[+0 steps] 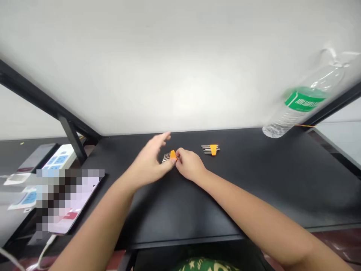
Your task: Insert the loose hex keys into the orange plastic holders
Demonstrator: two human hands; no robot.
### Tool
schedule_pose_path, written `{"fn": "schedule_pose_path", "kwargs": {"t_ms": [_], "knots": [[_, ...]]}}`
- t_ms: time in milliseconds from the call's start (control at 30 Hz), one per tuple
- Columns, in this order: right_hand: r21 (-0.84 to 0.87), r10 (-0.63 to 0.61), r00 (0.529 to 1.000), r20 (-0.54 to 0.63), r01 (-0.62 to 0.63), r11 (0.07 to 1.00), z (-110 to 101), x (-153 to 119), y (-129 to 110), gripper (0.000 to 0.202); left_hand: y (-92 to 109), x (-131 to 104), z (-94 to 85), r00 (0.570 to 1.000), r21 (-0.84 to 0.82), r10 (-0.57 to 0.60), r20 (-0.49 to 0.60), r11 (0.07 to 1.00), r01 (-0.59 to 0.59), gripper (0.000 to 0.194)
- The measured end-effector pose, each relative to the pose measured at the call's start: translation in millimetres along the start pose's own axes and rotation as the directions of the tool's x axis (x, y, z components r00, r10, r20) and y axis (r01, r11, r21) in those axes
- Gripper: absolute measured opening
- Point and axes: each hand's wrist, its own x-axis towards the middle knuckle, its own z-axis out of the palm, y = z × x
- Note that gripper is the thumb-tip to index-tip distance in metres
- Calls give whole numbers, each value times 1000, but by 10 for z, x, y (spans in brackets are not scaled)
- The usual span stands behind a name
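A set of hex keys in an orange holder is between my hands on the black tabletop, its long metal ends pointing left. My right hand is closed, with thumb and index finger pinching the set's right end. My left hand has its fingers stretched out and apart above the long ends, while its thumb tip touches or nearly touches the holder. To the right of my right hand lies a second hex key set in an orange holder, untouched.
A clear plastic bottle with a green label stands at the back right by the white wall. At the left are a partly blurred phone-like device, a white power strip and a white cable. Black frame bars edge the table.
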Motion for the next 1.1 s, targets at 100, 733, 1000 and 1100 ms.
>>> {"fn": "schedule_pose_path", "kwargs": {"t_ms": [100, 733, 1000, 1100], "knots": [[92, 35, 999, -24, -33, 995, 63, -21, 20, 16, -196, 121, 109, 976, 31, -1, 219, 1000, -6, 86], [-169, 35, 998, 50, -26, 985, -292, -152, 164, 6, -522, 130, 390, 993, -199, 113, 36, 974, -103, 45], [85, -239, 968, -78, 245, 966, -72, -110, 25, 13, -437, 82, 462, 980, -262, 183, -73, 945, -196, 40], [76, -213, 969, -125, 223, 972, -50, -100, 11, 23, -426, 103, 457, 977, -243, 212, -36, 946, -214, 35]]}}
